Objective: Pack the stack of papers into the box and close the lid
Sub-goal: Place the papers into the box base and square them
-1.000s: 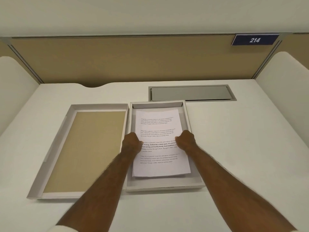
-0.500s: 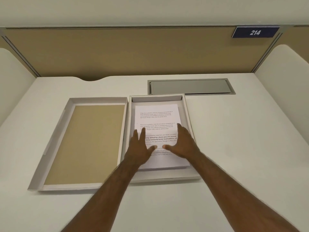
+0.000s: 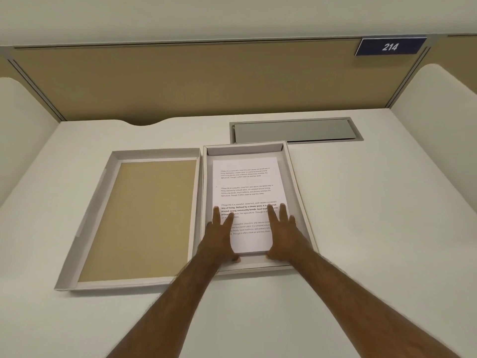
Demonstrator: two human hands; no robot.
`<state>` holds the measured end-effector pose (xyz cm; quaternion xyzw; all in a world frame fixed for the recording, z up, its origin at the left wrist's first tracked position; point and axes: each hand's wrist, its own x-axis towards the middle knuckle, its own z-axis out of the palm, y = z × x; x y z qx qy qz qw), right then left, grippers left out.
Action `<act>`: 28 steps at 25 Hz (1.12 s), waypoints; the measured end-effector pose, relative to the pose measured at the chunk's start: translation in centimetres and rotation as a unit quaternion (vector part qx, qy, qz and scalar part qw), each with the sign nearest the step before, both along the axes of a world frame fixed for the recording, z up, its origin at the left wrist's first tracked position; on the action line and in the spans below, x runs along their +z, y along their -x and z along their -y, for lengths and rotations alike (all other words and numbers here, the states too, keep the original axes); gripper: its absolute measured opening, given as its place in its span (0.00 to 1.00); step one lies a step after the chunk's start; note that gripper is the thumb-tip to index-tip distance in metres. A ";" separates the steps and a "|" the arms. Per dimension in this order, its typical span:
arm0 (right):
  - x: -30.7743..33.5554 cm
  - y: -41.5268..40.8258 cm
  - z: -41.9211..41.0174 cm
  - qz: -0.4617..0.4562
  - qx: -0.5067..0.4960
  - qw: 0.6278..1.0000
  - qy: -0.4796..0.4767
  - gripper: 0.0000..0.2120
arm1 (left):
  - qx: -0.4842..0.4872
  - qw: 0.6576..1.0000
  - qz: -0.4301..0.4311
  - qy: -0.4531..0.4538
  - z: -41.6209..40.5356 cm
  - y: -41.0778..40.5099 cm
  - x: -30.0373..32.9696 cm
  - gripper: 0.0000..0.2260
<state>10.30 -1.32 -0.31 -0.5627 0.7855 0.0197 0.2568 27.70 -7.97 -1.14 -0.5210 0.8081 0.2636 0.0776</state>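
While lying flat on the white stack of printed papers point(image 3: 245, 182), press down with open palms and spread fingers. Left hand point(image 3: 219, 239) on the near left corner of the top sheet, right hand point(image 3: 284, 236) on the near right corner. Apart from each other, with a bare strip of the printed page between them. Not closed around anything. Thumbs bent at the near edge of the stack and touching it; fingertips pointing away, over the bold lines of text.

Placed already inside the shallow grey cardboard box point(image 3: 296, 192), flat on its floor, with the long side running away from the viewer. Narrow bare margin of the box floor on the far side and on the left and right sides. Box open, nothing on top of it.

Just beside the box on its left, almost touching along the long wall: wide grey cardboard lid point(image 3: 154, 218), turned upside down, showing a tan inner face.

Both on the white counter point(image 3: 361, 228). Behind the box, set into the counter, a long grey metal hatch point(image 3: 294, 130). Farther back, a tan partition panel point(image 3: 206, 81) with a dark blue sign point(image 3: 389, 47) reading 214 at its upper right corner.
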 end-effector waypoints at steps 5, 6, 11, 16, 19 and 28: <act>0.3 0.2 0.0 0.009 0.005 1.000 0.016 0.60 | 0.000 1.000 -0.024 0.002 0.3 -0.2 0.0 0.56; 0.2 0.2 0.1 0.012 0.004 1.000 0.017 0.61 | -0.001 1.000 -0.024 0.003 0.2 -0.2 0.1 0.56; 0.4 0.3 0.2 0.007 -0.007 1.000 0.006 0.65 | -0.008 1.000 -0.021 -0.020 -0.2 -0.1 0.8 0.59; 1.5 2.7 3.5 0.059 -0.002 0.998 0.038 0.63 | -0.001 0.997 -0.066 -0.038 2.7 1.9 3.0 0.49; 2.4 4.8 6.9 0.077 -0.037 0.993 0.077 0.54 | 0.024 0.997 -0.070 -0.027 7.1 3.3 4.1 0.41; 2.8 7.0 16.3 0.012 0.014 0.997 0.075 0.41 | -0.025 0.996 0.082 0.036 16.5 6.9 4.1 0.47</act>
